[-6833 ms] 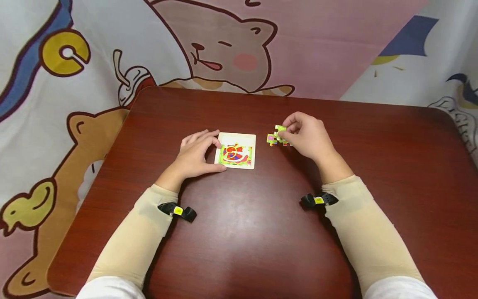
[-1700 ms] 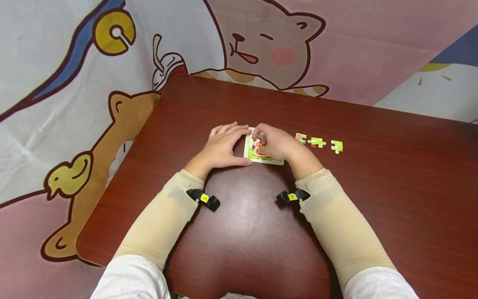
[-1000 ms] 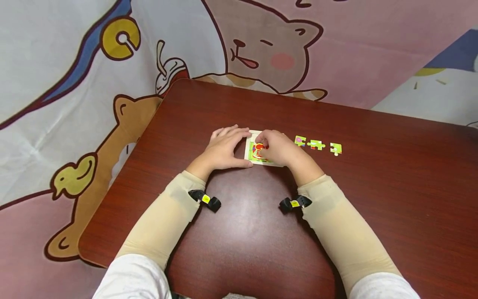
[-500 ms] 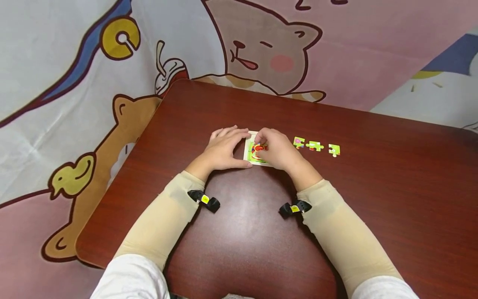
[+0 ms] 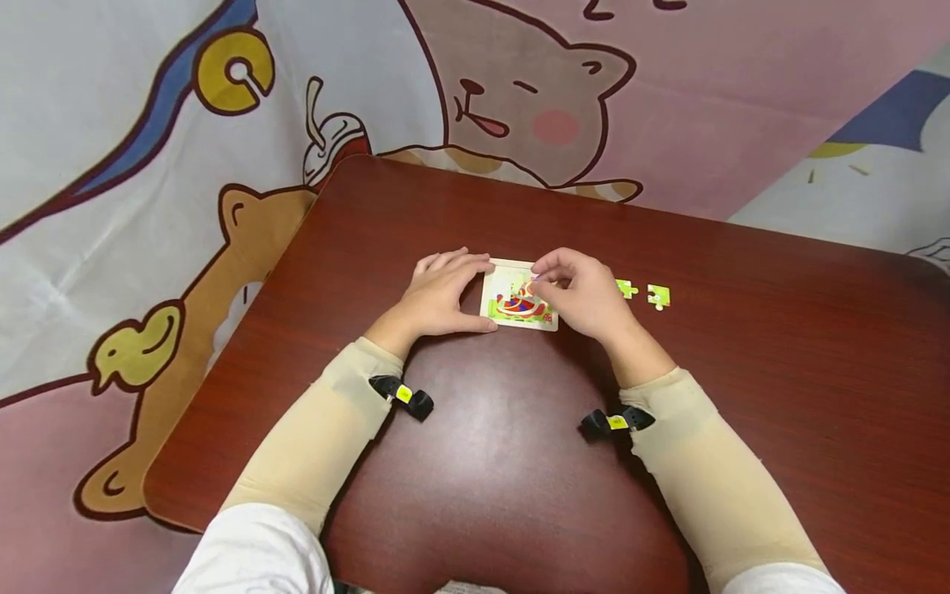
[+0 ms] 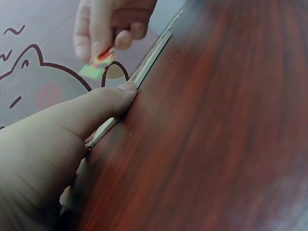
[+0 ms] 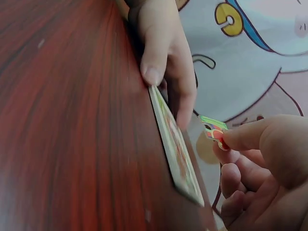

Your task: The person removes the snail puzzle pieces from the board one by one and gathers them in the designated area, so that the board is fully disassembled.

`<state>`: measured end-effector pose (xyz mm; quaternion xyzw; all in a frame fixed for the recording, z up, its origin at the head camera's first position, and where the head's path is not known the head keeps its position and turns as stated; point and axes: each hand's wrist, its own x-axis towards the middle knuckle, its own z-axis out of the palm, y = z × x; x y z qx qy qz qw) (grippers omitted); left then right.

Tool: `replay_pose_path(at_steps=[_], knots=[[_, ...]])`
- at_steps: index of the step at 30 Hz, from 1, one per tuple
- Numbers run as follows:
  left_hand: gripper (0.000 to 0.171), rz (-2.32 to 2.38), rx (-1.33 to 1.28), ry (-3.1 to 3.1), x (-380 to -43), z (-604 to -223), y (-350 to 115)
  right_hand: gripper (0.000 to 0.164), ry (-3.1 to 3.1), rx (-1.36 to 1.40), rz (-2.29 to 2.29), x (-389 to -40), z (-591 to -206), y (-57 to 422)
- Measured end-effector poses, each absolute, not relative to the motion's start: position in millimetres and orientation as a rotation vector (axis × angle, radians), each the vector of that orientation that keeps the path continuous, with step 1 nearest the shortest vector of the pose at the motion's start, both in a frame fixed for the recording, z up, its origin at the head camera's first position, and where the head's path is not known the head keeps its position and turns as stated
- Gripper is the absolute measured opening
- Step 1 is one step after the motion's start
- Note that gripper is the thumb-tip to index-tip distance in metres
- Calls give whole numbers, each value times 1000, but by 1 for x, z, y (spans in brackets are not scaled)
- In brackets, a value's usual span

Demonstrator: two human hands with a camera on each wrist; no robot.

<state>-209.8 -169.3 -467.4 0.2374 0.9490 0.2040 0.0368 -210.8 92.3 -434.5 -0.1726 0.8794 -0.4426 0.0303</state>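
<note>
A small square puzzle board (image 5: 519, 322) with a pale frame and a partly filled snail picture lies on the table. At its left side is my left hand (image 5: 438, 297), thumb on the near corner and fingers at the far corner, holding it steady. My right hand (image 5: 586, 297) pinches a jigsaw puzzle piece (image 7: 214, 127), green with red and orange, between thumb and fingers. In the left wrist view this puzzle piece (image 6: 96, 70) is clear of the board. To the right, two loose green puzzle pieces lie on the table, one (image 5: 628, 289) partly behind the right hand and one (image 5: 658, 297) apart.
The dark red wooden table (image 5: 482, 478) has a rounded far left corner. A cartoon-printed cloth (image 5: 401, 74) hangs behind and to the left. Each forearm wears a beige sleeve and a black wrist strap (image 5: 618, 422).
My right hand has lifted off the board and shifted right with a piece between its fingers, baring more of the picture. It now covers the flower piece. The left hand stays on the board.
</note>
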Motion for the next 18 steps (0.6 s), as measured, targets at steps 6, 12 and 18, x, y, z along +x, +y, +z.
replay_pose_path(at_steps=[6,12,18], knots=[[96,616,732,2915,-211,-467,-169,16,2774,-460,-1303,-206,-438,116],[96,634,751,2911,-210,-467,-169,19,2794,-425,-1272,-202,-440,134],[97,634,745,2910,-209,-466,-168,24,2803,-394,-1229,-201,-441,150]])
